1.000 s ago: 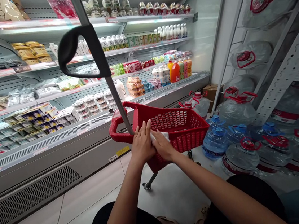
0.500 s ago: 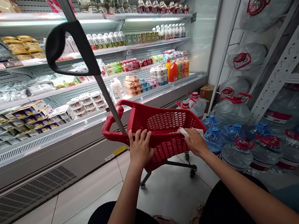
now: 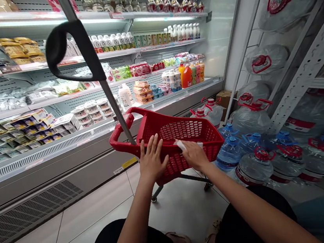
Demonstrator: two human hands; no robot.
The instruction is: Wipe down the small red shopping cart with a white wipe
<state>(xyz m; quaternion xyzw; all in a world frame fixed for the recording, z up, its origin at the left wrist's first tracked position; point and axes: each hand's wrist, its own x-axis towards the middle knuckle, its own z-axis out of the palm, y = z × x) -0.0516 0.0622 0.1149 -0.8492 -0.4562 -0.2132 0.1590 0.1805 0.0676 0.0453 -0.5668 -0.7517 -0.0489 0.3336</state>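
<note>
A small red shopping cart (image 3: 180, 129) with a perforated plastic basket stands on the floor before me. My left hand (image 3: 152, 160) rests on its near rim close to the handle, fingers stretched out and holding nothing. Further right along the same rim, my right hand (image 3: 195, 156) presses a white wipe (image 3: 182, 146) against the plastic; part of the wipe shows past the fingers. A grey pole (image 3: 115, 103) with a black loop grip (image 3: 83, 54) rises from the handle end of the cart.
An open chiller (image 3: 99, 137) stocked with yogurt, bottles and packets runs along the left and back. Large water bottles (image 3: 256, 165) with red or blue caps crowd the floor at right, beside a white metal rack (image 3: 294, 73). My legs are just below the cart.
My right hand has slid left along the basket rim with the wipe, nearer to my left hand. The left hand stays on the rim, its fingers slightly shifted.
</note>
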